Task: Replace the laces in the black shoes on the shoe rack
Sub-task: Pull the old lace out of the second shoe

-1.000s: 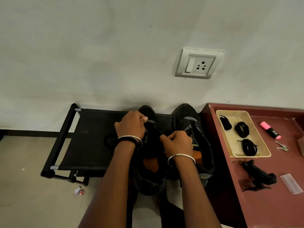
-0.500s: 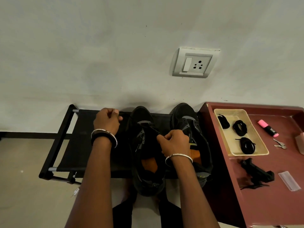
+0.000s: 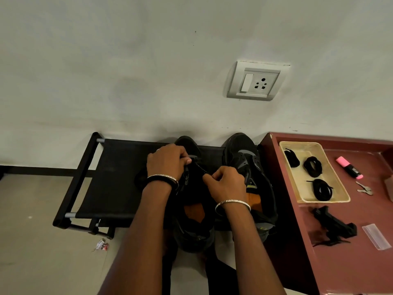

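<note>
Two black shoes with orange insoles stand on the black shoe rack (image 3: 119,177), toes to the wall. Over the left shoe (image 3: 194,226), my left hand (image 3: 167,161) pinches a black lace near the toe end of the eyelets. My right hand (image 3: 226,184) grips the same lace just to the right, above the tongue. The right shoe (image 3: 244,154) stands untouched beside it. A cream tray (image 3: 333,200) on the red table holds three coiled black laces (image 3: 323,189).
On the red table (image 3: 350,262) to the right lie a pink highlighter (image 3: 348,167), keys (image 3: 364,188), a black clip-like holder (image 3: 333,226) and a clear plastic strip (image 3: 376,236). A wall socket (image 3: 255,81) sits above. A scrap of litter (image 3: 102,244) lies on the floor by the rack.
Half a second ago my left hand was pulled out to the left over the rack; it has come back to the left shoe's eyelets. My right hand has stayed on the lace.
</note>
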